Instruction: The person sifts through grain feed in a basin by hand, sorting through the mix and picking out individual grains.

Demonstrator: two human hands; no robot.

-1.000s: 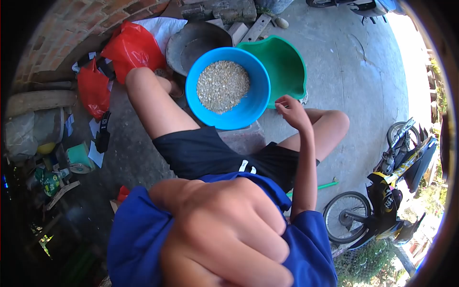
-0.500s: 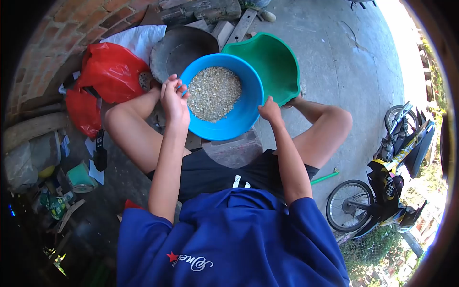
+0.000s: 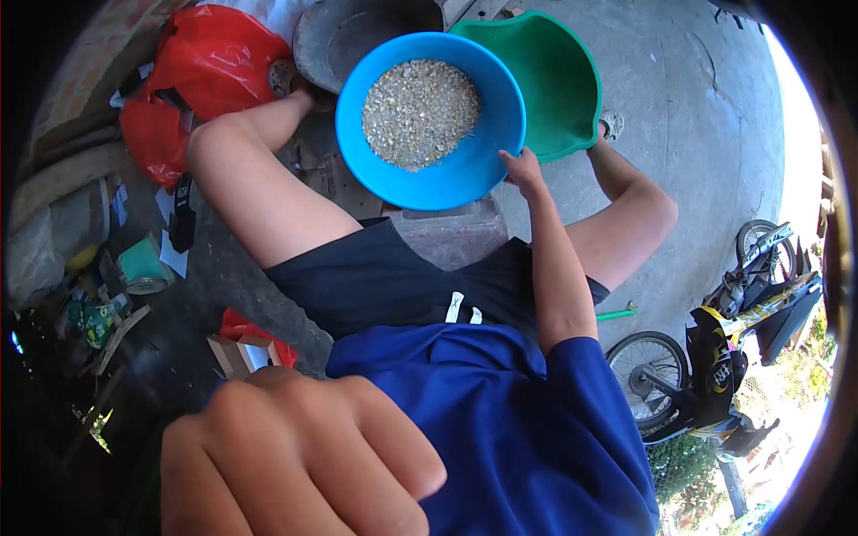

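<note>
A round blue basin (image 3: 429, 195) sits in front of me between my knees, with coarse, pale yellow grain-like bits (image 3: 420, 112) spread over its bottom. My right hand (image 3: 522, 170) grips its near right rim, thumb on top and fingers underneath. Large and close to the camera, my left hand (image 3: 295, 460) is curled with its knuckles up, away from the basin. Whatever its fingers hold, if anything, is hidden. A green scoop-shaped basin (image 3: 559, 85) lies behind the blue one on the right, and a dark, worn pan (image 3: 357, 36) behind it on the left.
Red plastic bags (image 3: 214, 62) lie beyond my left knee. A low block (image 3: 451, 234) stands beneath the blue basin's near side. Clutter with a teal container (image 3: 146, 263) fills the left side. A motorbike (image 3: 715, 357) is parked on the right, near a green stick (image 3: 617, 313).
My left hand has left the basin's left side and come up close to the camera. The view has shifted, and my right hand still holds the basin's rim.
</note>
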